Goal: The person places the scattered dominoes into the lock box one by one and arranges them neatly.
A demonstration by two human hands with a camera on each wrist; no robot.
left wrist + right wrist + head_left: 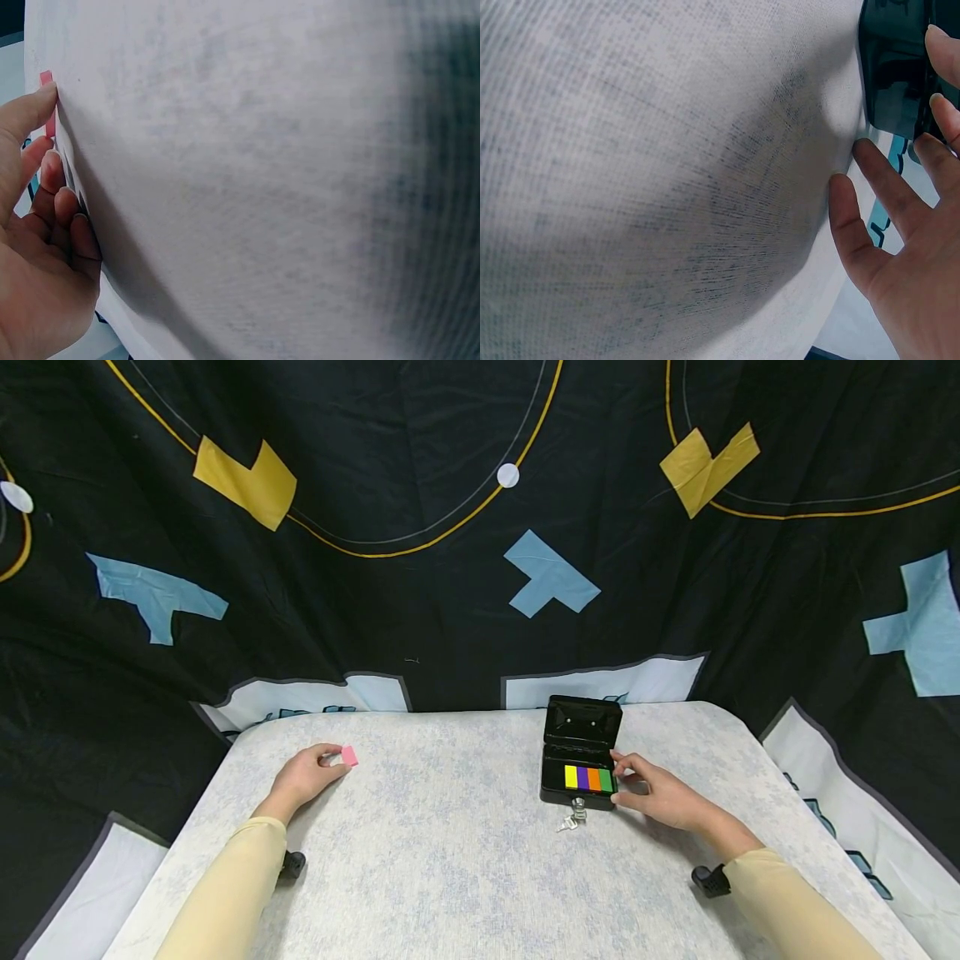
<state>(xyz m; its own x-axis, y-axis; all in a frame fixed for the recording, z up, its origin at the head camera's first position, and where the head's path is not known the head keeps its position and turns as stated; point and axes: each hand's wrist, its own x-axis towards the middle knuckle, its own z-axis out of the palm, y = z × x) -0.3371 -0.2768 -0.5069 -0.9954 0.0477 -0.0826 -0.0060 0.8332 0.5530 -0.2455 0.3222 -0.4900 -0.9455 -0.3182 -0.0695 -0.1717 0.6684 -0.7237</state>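
My left hand [307, 778] pinches a small pink block [349, 756] between thumb and fingers, over the left part of the table. In the left wrist view the pink block [47, 105] shows its thin edge at the fingertips. A black cash box [555, 795] stands right of the middle with its lid [583, 723] raised. Yellow, purple, orange and green blocks [588, 778] lie side by side in it. With thumb and fingertips, my right hand [660, 792] holds the box's right side; the other fingers spread beside it in the right wrist view.
A small silver lock [579, 810] with keys [567, 823] sits at the front of the box. The table [450, 860] has a pale mottled cloth. Behind it hangs a black curtain [420, 627] with yellow and blue shapes.
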